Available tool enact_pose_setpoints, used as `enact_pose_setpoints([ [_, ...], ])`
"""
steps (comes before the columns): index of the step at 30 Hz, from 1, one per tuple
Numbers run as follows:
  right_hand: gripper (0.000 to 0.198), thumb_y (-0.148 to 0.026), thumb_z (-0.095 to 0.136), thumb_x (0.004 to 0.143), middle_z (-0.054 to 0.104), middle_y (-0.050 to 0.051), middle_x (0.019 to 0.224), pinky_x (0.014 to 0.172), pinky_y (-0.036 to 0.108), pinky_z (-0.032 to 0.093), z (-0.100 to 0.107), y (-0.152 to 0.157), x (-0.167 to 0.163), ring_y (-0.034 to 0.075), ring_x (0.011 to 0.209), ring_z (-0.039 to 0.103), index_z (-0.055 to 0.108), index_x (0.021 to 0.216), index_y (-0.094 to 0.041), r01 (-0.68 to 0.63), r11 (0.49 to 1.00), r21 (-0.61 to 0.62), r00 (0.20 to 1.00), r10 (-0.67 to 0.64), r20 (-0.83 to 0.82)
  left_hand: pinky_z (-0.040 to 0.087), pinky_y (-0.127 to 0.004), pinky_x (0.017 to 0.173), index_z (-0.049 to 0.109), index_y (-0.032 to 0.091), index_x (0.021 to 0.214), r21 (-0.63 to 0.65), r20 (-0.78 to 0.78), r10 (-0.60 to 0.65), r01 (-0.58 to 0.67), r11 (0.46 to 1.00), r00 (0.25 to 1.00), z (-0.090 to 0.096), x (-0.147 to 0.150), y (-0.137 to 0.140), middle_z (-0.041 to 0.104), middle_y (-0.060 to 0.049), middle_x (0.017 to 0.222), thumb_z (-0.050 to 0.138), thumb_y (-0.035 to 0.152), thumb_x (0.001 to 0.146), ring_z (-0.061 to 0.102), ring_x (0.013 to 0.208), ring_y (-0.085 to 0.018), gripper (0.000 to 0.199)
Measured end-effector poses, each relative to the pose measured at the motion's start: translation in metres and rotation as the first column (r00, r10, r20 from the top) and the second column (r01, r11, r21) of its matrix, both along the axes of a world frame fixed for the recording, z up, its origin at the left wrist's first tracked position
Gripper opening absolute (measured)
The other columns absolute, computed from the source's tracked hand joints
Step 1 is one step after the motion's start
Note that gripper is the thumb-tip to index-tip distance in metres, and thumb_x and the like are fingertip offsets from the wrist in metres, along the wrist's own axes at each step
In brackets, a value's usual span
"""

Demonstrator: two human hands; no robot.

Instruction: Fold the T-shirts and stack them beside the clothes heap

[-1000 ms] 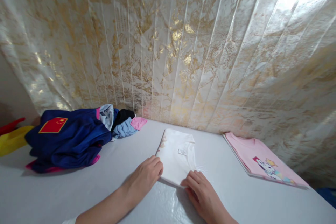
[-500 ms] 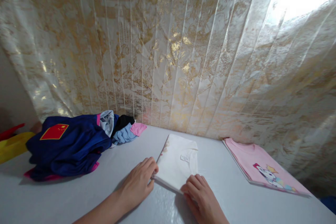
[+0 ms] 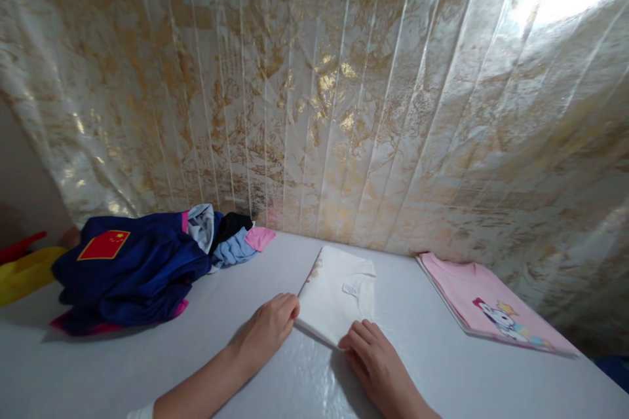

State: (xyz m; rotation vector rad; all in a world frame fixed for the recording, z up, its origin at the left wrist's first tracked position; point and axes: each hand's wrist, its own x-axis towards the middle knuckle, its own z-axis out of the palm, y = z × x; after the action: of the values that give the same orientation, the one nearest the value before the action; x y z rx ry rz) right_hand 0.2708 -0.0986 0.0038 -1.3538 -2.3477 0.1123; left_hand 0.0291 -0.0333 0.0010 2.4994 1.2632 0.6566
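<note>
A white T-shirt [image 3: 327, 301], folded into a compact rectangle, lies on the white tabletop with its neck label facing up. My left hand [image 3: 272, 326] grips the near left corner, its fingers curled together around the edge. At the near right corner, my right hand [image 3: 374, 361] pinches the cloth between thumb and bent fingers. Both thumbs are partly hidden from view.
To the left a heap of clothes holds a navy garment [image 3: 142, 275] with a red flag patch, plus blue, black and pink pieces. Folded pink shirts [image 3: 491, 304] lie stacked at right. A shiny gold-patterned sheet [image 3: 314, 111] hangs behind the table [image 3: 236, 366].
The folded white T-shirt has shifted slightly away from me and to the right. Both hands have moved with it, and my left fingers are now closed more tightly at its corner.
</note>
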Motion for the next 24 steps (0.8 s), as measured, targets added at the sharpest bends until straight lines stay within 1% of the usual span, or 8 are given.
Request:
enact_pose_setpoints([
  [3, 0.021, -0.006, 0.047, 0.088, 0.061, 0.002, 0.086, 0.073, 0.033, 0.042, 0.004, 0.000, 0.005, 0.019, 0.082, 0.055, 0.059, 0.087, -0.023, -0.019, 0.999, 0.036, 1.000, 0.020, -0.025, 0.042, -0.031, 0.078, 0.053, 0.019, 0.090, 0.066, -0.044, 0.000, 0.003, 0.998, 0.999, 0.008, 0.000, -0.006, 0.059, -0.003, 0.090, 0.039, -0.004, 0.079, 0.056, 0.086, -0.019, 0.029],
  [5, 0.020, -0.009, 0.044, 0.091, 0.062, 0.004, 0.091, 0.075, 0.034, 0.043, 0.005, 0.002, 0.009, 0.019, 0.084, 0.056, 0.059, 0.093, -0.023, 0.022, 0.995, 0.100, 0.997, -0.014, -0.078, 0.041, -0.037, 0.091, 0.055, 0.019, 0.107, 0.148, -0.105, -0.032, 0.048, 0.988, 0.994, 0.013, 0.001, -0.010, 0.060, -0.007, 0.112, 0.040, -0.002, 0.080, 0.055, 0.104, -0.023, 0.037],
  [7, 0.023, -0.014, 0.039, 0.094, 0.063, 0.006, 0.102, 0.080, 0.036, 0.045, 0.003, 0.004, 0.010, 0.020, 0.092, 0.058, 0.058, 0.103, -0.023, 0.112, 0.981, 0.162, 0.985, -0.087, -0.151, 0.031, -0.043, 0.106, 0.045, 0.020, 0.131, 0.197, -0.174, -0.109, 0.143, 0.970, 0.979, 0.014, 0.003, -0.013, 0.046, -0.010, 0.141, 0.044, 0.003, 0.082, 0.041, 0.129, -0.025, 0.052],
  [9, 0.028, -0.016, 0.037, 0.096, 0.062, 0.008, 0.117, 0.089, 0.038, 0.046, -0.007, 0.007, 0.009, 0.021, 0.107, 0.057, 0.056, 0.115, -0.023, 0.193, 0.963, 0.186, 0.969, -0.158, -0.188, 0.018, -0.045, 0.114, 0.025, 0.022, 0.148, 0.161, -0.233, -0.218, 0.259, 0.952, 0.948, 0.011, 0.004, -0.014, 0.023, -0.008, 0.156, 0.047, 0.014, 0.087, 0.022, 0.142, -0.025, 0.065],
  [12, 0.040, -0.017, 0.038, 0.094, 0.053, 0.010, 0.138, 0.100, 0.041, 0.043, -0.031, 0.011, 0.009, 0.023, 0.130, 0.045, 0.049, 0.132, -0.022, 0.253, 0.950, 0.183, 0.964, -0.232, -0.128, 0.012, -0.045, 0.117, 0.012, 0.026, 0.152, 0.012, -0.273, -0.320, 0.336, 0.942, 0.907, 0.005, 0.005, -0.015, 0.012, -0.005, 0.159, 0.050, 0.033, 0.093, 0.012, 0.145, -0.023, 0.071],
  [17, 0.046, -0.018, 0.034, 0.093, 0.045, 0.015, 0.146, 0.101, 0.046, 0.042, -0.064, 0.021, 0.028, 0.026, 0.136, 0.039, 0.047, 0.137, -0.016, 0.339, 0.923, 0.183, 0.941, -0.338, -0.036, 0.013, -0.044, 0.118, 0.017, 0.024, 0.152, -0.095, -0.278, -0.325, 0.311, 0.946, 0.904, 0.009, 0.006, -0.017, 0.012, -0.005, 0.158, 0.052, 0.036, 0.093, 0.010, 0.145, -0.022, 0.069],
  [21, 0.048, -0.016, 0.031, 0.093, 0.042, 0.015, 0.147, 0.102, 0.045, 0.042, -0.064, 0.025, 0.037, 0.025, 0.137, 0.037, 0.042, 0.140, -0.015, 0.378, 0.898, 0.227, 0.926, -0.369, -0.081, 0.016, -0.044, 0.117, 0.019, 0.023, 0.151, -0.094, -0.276, -0.313, 0.298, 0.950, 0.909, 0.011, 0.007, -0.016, 0.013, -0.006, 0.157, 0.054, 0.039, 0.093, 0.011, 0.145, -0.023, 0.070],
  [24, 0.049, -0.020, 0.032, 0.095, 0.038, 0.015, 0.150, 0.106, 0.045, 0.040, -0.061, 0.018, 0.022, 0.025, 0.139, 0.033, 0.037, 0.143, -0.013, 0.348, 0.906, 0.243, 0.937, -0.344, -0.058, 0.017, -0.045, 0.117, 0.021, 0.025, 0.151, -0.089, -0.274, -0.304, 0.291, 0.953, 0.912, 0.008, 0.010, -0.020, 0.012, -0.005, 0.157, 0.054, 0.041, 0.093, 0.011, 0.145, -0.024, 0.069],
])
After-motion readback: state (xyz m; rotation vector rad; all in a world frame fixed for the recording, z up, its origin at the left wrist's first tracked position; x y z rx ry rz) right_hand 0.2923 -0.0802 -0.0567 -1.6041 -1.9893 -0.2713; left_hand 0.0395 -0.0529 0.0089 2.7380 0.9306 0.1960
